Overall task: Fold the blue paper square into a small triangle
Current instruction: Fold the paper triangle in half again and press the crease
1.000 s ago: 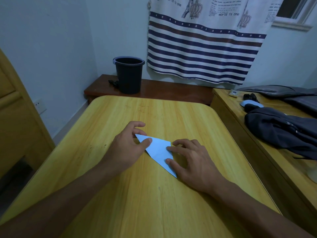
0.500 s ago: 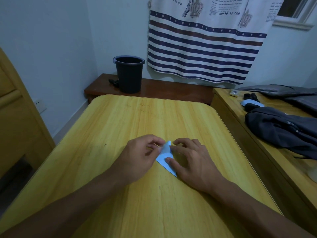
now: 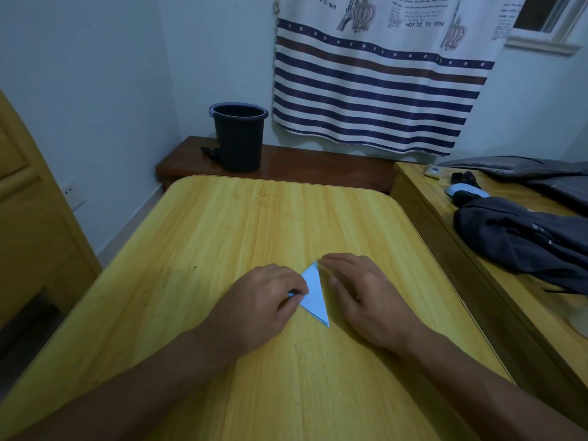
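Observation:
The blue paper (image 3: 313, 292) lies folded into a small narrow triangle on the yellow wooden table (image 3: 241, 237), between my two hands. My left hand (image 3: 264, 300) pinches the triangle's left corner between thumb and fingers. My right hand (image 3: 362, 294) rests flat beside the paper's right edge, its fingertips touching the top corner and its thumb at the edge. The paper's right part is hidden under that hand.
A black bucket (image 3: 239, 136) stands on a dark wooden bench (image 3: 318, 167) beyond the table. To the right, a second wooden surface (image 3: 496, 275) holds dark clothing (image 3: 521, 240) and small items. A striped curtain (image 3: 375, 90) hangs on the far wall.
My left hand carried the paper's left corner over to the right, folding the wide triangle into a smaller one. My right hand stayed in place and flattened beside the fold.

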